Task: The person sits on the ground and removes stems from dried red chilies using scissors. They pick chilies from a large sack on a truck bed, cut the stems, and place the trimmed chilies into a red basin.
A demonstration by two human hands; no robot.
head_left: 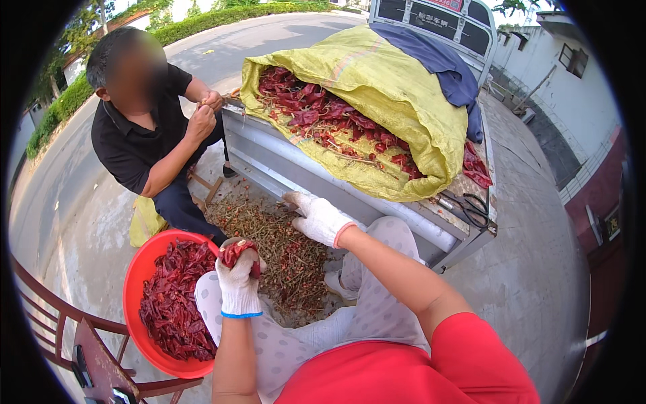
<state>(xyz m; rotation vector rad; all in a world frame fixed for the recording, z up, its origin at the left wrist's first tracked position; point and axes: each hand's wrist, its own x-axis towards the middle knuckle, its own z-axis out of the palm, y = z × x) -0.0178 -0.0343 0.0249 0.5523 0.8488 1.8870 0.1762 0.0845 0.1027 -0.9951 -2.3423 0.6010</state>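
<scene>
My left hand (239, 286), in a white knit glove with a blue cuff, is closed around dried red chili peppers (237, 252) beside the rim of a red plastic basin (132, 296). A heap of dried red chilies (178, 303) fills much of that basin. My right hand (315, 217), gloved in white with stained fingertips, reaches in front of the truck bed's edge. Its fingers are stretched out and apart, with nothing visible in them. Below it, stems and chili scraps (296, 273) cover the ground between my legs.
A yellow woven sack (404, 128) spilling dried chilies (316, 108) lies on the truck bed (437, 232). Black-handled scissors (469, 210) rest at its corner. Another person (145, 135) sits at the left, hands together. A wooden chair (94, 350) stands at the lower left.
</scene>
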